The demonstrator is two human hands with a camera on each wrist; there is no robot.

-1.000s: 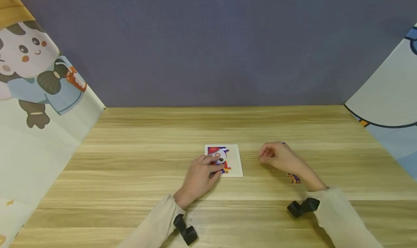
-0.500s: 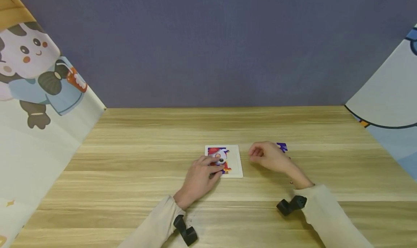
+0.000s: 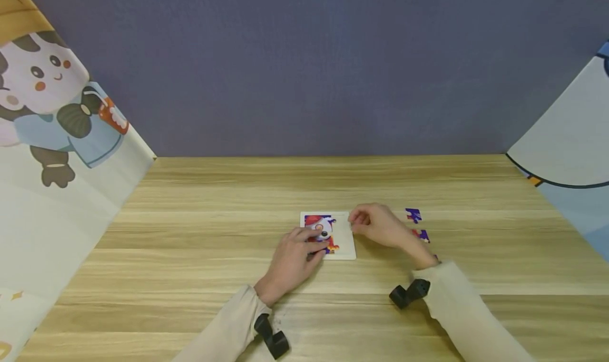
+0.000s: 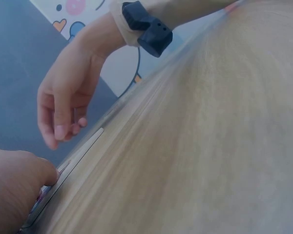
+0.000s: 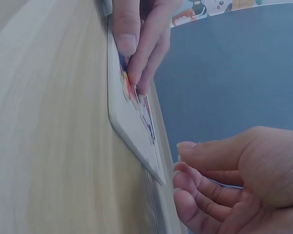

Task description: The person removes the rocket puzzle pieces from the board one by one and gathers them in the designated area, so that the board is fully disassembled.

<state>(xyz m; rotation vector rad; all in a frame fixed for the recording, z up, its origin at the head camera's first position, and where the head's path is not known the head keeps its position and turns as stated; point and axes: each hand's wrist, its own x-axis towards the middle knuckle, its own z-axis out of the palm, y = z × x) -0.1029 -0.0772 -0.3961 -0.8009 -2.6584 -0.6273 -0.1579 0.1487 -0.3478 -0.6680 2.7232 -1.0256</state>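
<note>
A small white-framed jigsaw puzzle (image 3: 343,240) lies on the table, its left part filled with a colourful picture and its right part bare white. My left hand (image 3: 292,256) rests on the picture with its fingers spread over the pieces. My right hand (image 3: 378,224) is just off the puzzle's right edge, fingers loosely curled. In the right wrist view, the thumb and fingers of my right hand (image 5: 224,180) come close together, with no piece visible between them. Seen from the left wrist, my right hand (image 4: 71,92) hangs above the frame's far end.
Loose purple jigsaw pieces lie to the right, one piece (image 3: 413,215) farther back and another piece (image 3: 421,235) nearer, with a third partly behind the right forearm. The wooden table (image 3: 228,193) ends at a grey-blue wall (image 3: 304,76). Each wrist carries a black camera.
My right hand has moved left from over the loose pieces to the puzzle's right edge, uncovering pieces behind it. My left hand has stayed on the puzzle.
</note>
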